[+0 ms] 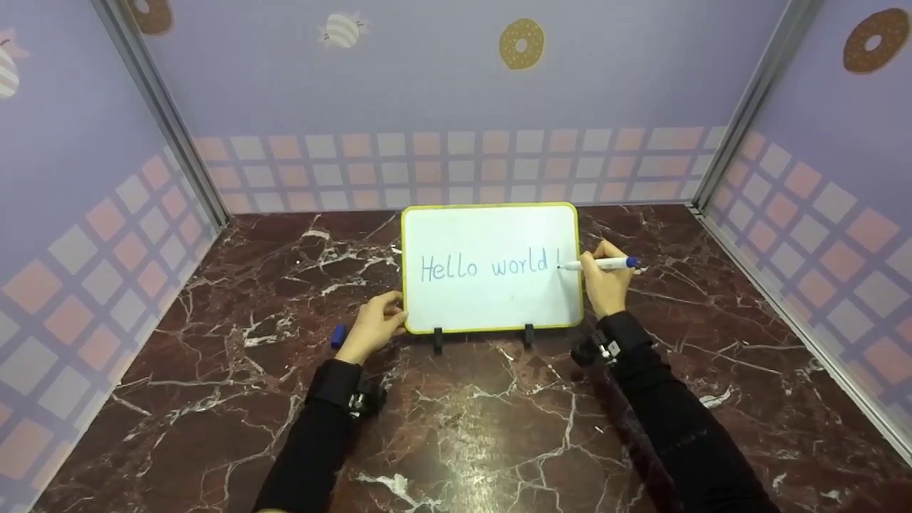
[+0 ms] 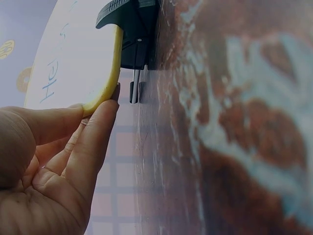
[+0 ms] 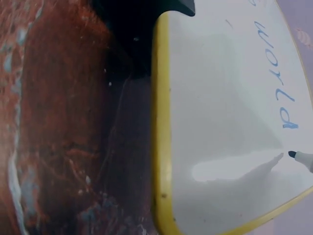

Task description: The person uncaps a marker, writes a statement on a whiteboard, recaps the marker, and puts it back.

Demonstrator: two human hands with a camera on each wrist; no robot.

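A small whiteboard (image 1: 491, 306) with a yellow frame leans upright on two black feet (image 1: 438, 340). Blue handwriting (image 1: 484, 266) across it reads "Hello world" followed by a short vertical stroke. At the board's lower left corner, my left hand (image 1: 372, 324) pinches the yellow frame (image 2: 113, 73) between thumb and fingers. My right hand (image 1: 605, 285) grips a white marker (image 1: 614, 263) with a blue end, beside the right edge. Its dark tip (image 3: 292, 153) is at the writing surface just under the stroke; whether it touches, I cannot tell. My right hand is out of sight in the right wrist view.
A blue marker cap (image 1: 338, 335) lies on the dark red marbled table (image 1: 470, 442), left of my left hand. Patterned lilac walls (image 1: 442, 92) enclose the table at the back and both sides. Each wrist wears a black band with a camera.
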